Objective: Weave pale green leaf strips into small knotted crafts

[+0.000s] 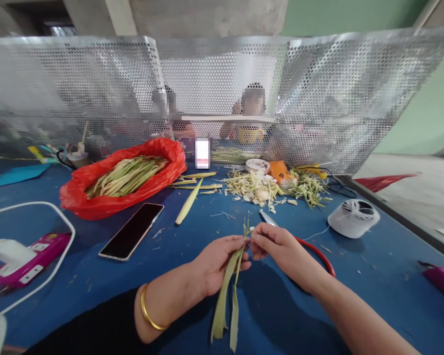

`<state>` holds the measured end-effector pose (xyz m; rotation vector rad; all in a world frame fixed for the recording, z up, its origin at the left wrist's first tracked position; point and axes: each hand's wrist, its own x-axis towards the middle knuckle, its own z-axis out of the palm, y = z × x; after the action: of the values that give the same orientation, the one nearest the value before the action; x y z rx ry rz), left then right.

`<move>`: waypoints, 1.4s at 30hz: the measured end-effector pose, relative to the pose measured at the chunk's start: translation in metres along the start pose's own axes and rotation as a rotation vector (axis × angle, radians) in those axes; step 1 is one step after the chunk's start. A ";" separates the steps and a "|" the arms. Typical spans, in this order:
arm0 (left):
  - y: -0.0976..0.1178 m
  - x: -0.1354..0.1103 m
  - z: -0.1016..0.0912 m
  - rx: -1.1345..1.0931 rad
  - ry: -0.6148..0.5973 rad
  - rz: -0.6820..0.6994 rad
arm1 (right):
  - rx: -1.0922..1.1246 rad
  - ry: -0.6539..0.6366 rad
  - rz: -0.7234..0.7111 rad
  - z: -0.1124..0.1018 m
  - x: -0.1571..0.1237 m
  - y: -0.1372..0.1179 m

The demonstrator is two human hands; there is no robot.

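Note:
My left hand, with a gold bangle at its wrist, pinches a small bunch of pale green leaf strips near its top. Two long flat strips hang below the fingers toward me, and thin trimmed ends stick up above. At the top of the bunch my right hand is closed, thumb against fingers, close to the left fingertips. What it pinches is too small to make out. Scissors with red handles lie partly under my right hand and forearm. A white thread runs from a spool toward the right hand.
On the blue table stand a red plastic bag of leaf strips, a phone, a single folded leaf, a scrap pile, a tape roll and a purple power strip. Behind a perforated metal screen people sit.

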<state>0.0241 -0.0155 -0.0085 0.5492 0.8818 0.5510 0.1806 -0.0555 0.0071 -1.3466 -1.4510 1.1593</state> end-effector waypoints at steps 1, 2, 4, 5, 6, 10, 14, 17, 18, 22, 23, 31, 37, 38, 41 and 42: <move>0.000 0.000 0.000 -0.003 0.006 0.003 | 0.013 0.017 -0.002 0.000 0.001 0.001; 0.000 -0.001 0.001 -0.005 0.012 0.004 | 0.019 0.034 -0.004 0.000 0.002 0.001; 0.000 -0.002 0.002 -0.003 0.038 0.005 | 0.004 0.066 -0.025 0.000 0.003 0.003; 0.000 -0.002 0.002 0.002 0.055 0.010 | -0.017 0.073 -0.037 0.000 0.003 0.004; 0.000 -0.003 0.003 0.009 0.070 0.017 | -0.047 0.074 -0.049 0.000 0.003 0.006; 0.000 -0.005 0.005 0.038 0.101 0.061 | -0.175 0.077 -0.078 0.003 0.005 0.013; 0.001 -0.005 0.006 0.034 0.119 0.064 | -0.211 0.137 -0.114 0.007 0.007 0.016; 0.002 -0.005 0.006 0.037 0.142 0.060 | -0.296 0.200 -0.163 0.009 0.007 0.016; 0.002 -0.005 0.006 0.039 0.140 0.061 | -0.315 0.205 -0.172 0.009 0.007 0.016; 0.001 -0.001 0.003 0.048 0.126 0.086 | -0.238 0.144 -0.115 0.010 0.008 0.019; 0.001 -0.001 0.002 0.052 0.128 0.095 | -0.201 0.130 -0.091 0.010 0.009 0.019; 0.001 -0.003 0.005 0.233 0.200 0.118 | -0.151 0.154 -0.005 0.012 0.009 0.022; 0.001 -0.003 0.005 0.465 0.209 0.144 | -0.319 0.160 -0.044 0.013 0.010 0.028; 0.002 -0.004 0.003 0.553 0.193 0.162 | -0.331 0.152 -0.046 0.013 0.011 0.028; 0.007 -0.008 -0.004 0.956 0.193 0.368 | -0.349 0.133 -0.048 0.012 0.011 0.026; 0.009 -0.010 -0.007 1.117 0.217 0.474 | -0.349 0.128 -0.047 0.012 0.012 0.025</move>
<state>0.0116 -0.0141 -0.0008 1.7688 1.2469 0.5100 0.1743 -0.0447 -0.0207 -1.5810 -1.6323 0.7973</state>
